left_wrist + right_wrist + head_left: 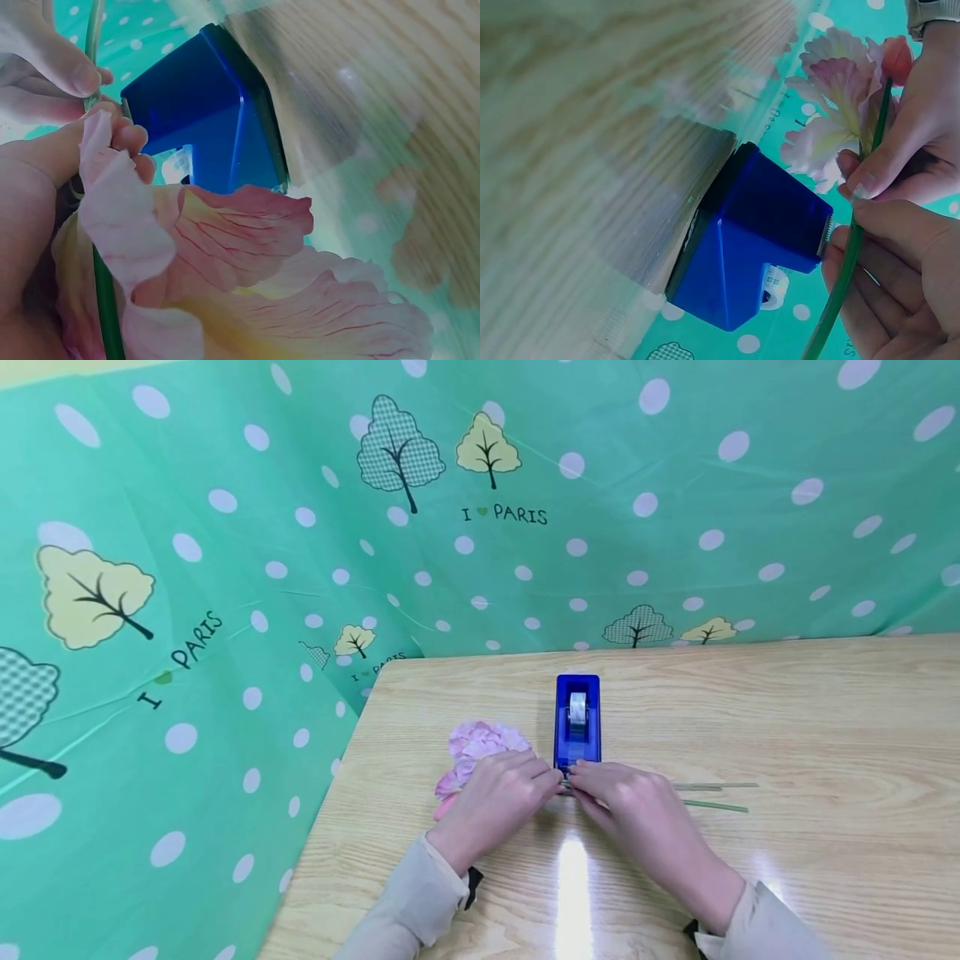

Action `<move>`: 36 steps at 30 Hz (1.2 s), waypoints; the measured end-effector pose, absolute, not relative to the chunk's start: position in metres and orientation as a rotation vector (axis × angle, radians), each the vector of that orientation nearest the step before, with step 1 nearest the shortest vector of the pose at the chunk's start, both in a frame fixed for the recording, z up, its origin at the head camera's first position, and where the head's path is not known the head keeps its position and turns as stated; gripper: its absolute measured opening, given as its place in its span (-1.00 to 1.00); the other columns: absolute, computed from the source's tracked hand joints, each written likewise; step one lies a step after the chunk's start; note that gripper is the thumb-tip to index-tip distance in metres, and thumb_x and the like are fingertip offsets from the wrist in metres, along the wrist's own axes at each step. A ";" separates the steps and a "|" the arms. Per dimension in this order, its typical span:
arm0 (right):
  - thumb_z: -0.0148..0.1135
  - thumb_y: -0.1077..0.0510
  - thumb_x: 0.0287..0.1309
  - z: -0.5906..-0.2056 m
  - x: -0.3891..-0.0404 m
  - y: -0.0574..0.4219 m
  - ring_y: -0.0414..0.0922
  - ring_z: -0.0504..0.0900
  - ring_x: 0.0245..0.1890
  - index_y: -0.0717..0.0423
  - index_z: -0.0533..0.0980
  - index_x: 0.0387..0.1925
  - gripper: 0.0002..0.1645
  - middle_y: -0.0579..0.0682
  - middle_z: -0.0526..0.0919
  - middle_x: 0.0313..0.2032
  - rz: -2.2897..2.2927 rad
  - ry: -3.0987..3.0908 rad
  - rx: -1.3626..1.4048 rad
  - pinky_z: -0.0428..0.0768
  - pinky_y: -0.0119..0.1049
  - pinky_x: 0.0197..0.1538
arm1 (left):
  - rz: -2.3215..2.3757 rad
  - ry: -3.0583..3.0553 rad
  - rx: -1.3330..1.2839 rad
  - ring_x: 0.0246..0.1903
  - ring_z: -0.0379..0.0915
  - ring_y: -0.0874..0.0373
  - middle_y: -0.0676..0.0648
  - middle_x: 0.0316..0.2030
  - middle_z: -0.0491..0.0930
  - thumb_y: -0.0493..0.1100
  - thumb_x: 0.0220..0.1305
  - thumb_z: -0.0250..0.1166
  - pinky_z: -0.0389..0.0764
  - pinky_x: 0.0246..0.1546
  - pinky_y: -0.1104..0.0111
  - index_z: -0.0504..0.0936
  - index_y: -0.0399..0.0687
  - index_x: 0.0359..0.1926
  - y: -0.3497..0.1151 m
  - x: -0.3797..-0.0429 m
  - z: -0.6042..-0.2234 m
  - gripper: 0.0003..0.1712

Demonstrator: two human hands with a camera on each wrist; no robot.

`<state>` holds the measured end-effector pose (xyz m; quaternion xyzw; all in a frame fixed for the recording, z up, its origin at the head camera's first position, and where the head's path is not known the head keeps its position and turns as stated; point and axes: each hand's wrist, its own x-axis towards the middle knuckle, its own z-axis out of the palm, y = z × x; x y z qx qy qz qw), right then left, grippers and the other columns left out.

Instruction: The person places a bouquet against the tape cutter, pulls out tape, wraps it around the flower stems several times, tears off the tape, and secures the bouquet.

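My left hand [498,797] pinches the green stems [840,294] of a small bunch of artificial flowers just below the blooms. The ruffled pale pink blossom [480,745] spreads out to its left, and a coral bud [897,60] shows beside it in the right wrist view. Right beside the left fingertips, my right hand [637,810] grips the same stems between thumb and fingers. Both hands meet at the front end of a blue tape dispenser [592,739], fingertips close to its toothed cutting edge [826,235]. A roll of clear tape [577,710] sits in the dispenser.
Everything lies on a light wood-grain table [840,727] with a glossy surface. Loose stem ends [723,807] stick out to the right past the right hand. A green dotted cloth [450,568] with printed trees hangs behind and to the left of the table.
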<state>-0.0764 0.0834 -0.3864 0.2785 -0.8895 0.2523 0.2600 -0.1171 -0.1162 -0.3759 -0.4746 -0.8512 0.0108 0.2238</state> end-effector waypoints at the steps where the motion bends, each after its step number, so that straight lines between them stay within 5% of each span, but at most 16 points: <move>1: 0.51 0.28 -0.04 -0.387 -0.076 0.083 -0.03 0.77 -0.18 0.12 0.73 -0.20 -0.72 0.05 0.78 -0.18 0.681 -2.407 0.755 0.74 -0.14 -0.12 | 0.031 -2.353 -1.312 -0.36 0.62 0.35 0.16 -0.33 0.73 -0.08 0.28 0.35 0.63 -0.28 0.56 0.75 0.09 -0.22 -0.116 -0.117 -0.376 -0.89; 16: 0.47 0.30 -0.03 -0.388 -0.078 0.081 -0.04 0.78 -0.26 0.13 0.72 -0.31 -0.83 0.05 0.79 -0.28 0.626 -2.349 0.765 0.75 -0.17 -0.22 | 0.009 -2.377 -1.291 -0.42 0.59 0.33 0.15 -0.38 0.71 0.07 0.31 0.33 0.62 -0.36 0.54 0.75 0.04 -0.25 -0.114 -0.114 -0.371 -0.76; 36: 0.54 0.27 -0.09 -0.383 -0.078 0.086 -0.05 0.74 -0.19 0.14 0.69 -0.22 -0.70 0.03 0.76 -0.21 0.694 -2.392 0.757 0.74 -0.17 -0.14 | 0.027 -2.327 -1.271 -0.55 0.47 0.36 0.17 -0.49 0.66 -0.06 0.34 0.31 0.47 -0.53 0.59 0.73 0.09 -0.34 -0.110 -0.113 -0.376 -0.87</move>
